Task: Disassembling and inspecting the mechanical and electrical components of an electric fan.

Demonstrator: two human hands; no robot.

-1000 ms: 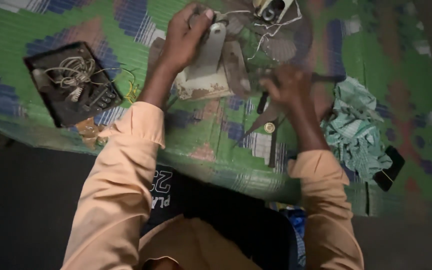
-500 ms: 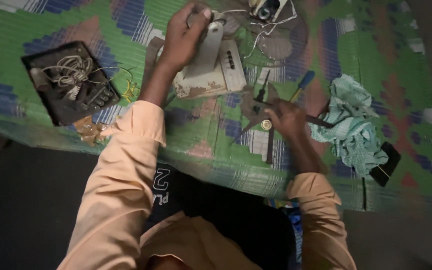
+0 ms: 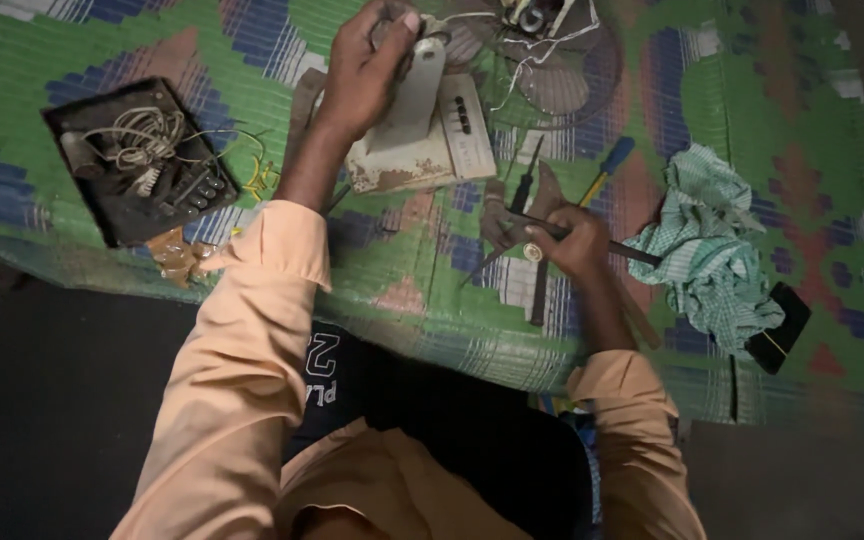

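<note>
I read the head view as follows. The work surface is a woven mat (image 3: 752, 90), green with blue, white and brown patterns, and it carries every item listed here.

Left hand (image 3: 367, 70): I see it closed around the grey upright neck of a white fan base (image 3: 422, 140), which stands near the far edge of the mat, roughly at its middle. The base has a row of dark push buttons on its top face and its surface is stained. Behind it, at the far edge, lie a round fan grille (image 3: 562, 75) and white wires (image 3: 542, 35), partly cut off by the frame.

Right hand (image 3: 577, 240): I see it closed on a dark slender tool (image 3: 632, 250), which runs sideways through the fist, close to the near edge of the mat. I cannot tell what kind of tool it is.

Adjacent items:
- A screwdriver with blue and yellow handle (image 3: 607, 165) lies just beyond the right hand.
- A second dark screwdriver (image 3: 524, 185) lies beside it, toward the fan base.
- A crumpled green checked cloth (image 3: 707, 250) lies to the right of the right hand, near it.
- A small black object (image 3: 780, 330) touches the cloth at the near right.
- A black panel (image 3: 137, 165) with coiled wires and a row of switches lies toward the left edge, well apart from both hands.

Both forearms are in peach-coloured sleeves (image 3: 252, 360).
</note>
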